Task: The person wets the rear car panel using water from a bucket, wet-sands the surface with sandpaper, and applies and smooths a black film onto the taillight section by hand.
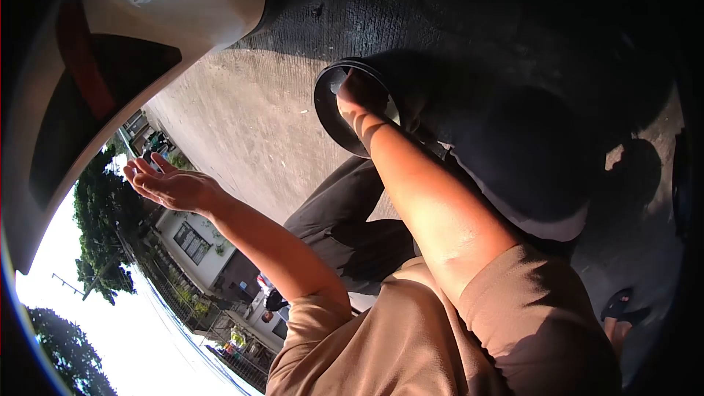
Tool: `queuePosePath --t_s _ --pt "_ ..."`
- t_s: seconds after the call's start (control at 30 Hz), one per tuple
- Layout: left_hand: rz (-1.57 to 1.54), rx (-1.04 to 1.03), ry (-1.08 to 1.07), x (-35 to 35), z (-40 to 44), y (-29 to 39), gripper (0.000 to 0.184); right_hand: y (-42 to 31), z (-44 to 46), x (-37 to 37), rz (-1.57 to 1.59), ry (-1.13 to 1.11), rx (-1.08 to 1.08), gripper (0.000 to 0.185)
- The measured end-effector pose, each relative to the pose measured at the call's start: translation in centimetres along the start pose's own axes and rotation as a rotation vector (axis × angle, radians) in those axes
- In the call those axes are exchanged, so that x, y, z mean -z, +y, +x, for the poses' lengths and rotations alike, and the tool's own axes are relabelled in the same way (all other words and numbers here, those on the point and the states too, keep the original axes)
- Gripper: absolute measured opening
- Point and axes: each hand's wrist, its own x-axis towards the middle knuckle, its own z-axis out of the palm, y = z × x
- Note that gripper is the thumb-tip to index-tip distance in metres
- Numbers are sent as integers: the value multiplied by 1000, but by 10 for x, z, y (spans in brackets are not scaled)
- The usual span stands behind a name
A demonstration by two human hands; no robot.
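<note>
My left hand [172, 187] is raised at the left of the head view. Its fingers are spread, the palm turned up, and it holds nothing. Close by is the pale body of a vehicle [213, 0] with a red and dark lamp [84, 59]. My right hand [359, 95] reaches down into a round dark bucket [330, 117] on the ground. Shade and the bucket hide its fingers, so I cannot see whether they hold anything. A small pale patch shows inside the bucket by that hand.
Concrete ground [249, 117] lies partly sunlit, partly shaded. A large dark rounded object [521, 169] stands right of my right arm. My bent leg in dark trousers [337, 213] is below the bucket. Behind are a house [194, 242], trees and another person [275, 304]. A sandalled foot [620, 308] shows lower right.
</note>
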Motion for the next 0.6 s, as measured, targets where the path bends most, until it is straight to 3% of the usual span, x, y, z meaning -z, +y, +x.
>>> queuePosePath --t_s 0.03,0.07,0.1,0.13,0.17,0.23,0.5,0.6 --pt "-39 -61 162 -2 31 16 84 1 -2 -1 -6 86 0 36" --pt "-90 -129 249 -4 60 35 86 4 -4 1 24 37 -4 36" --pt "-135 -205 332 1 94 41 83 5 -6 11 54 -9 -8 37" --pt "-173 -284 413 5 129 47 80 18 0 0 14 8 118 39" --pt "-193 -358 472 5 159 49 80 13 -5 11 99 -36 19 40" --pt "-165 -412 501 3 185 41 79 36 7 -11 62 59 147 41" --pt "25 -430 437 -79 123 -23 75 52 15 -5 -43 35 387 33" --pt "45 -443 421 -113 92 -31 74 48 16 -2 -119 -51 286 31"
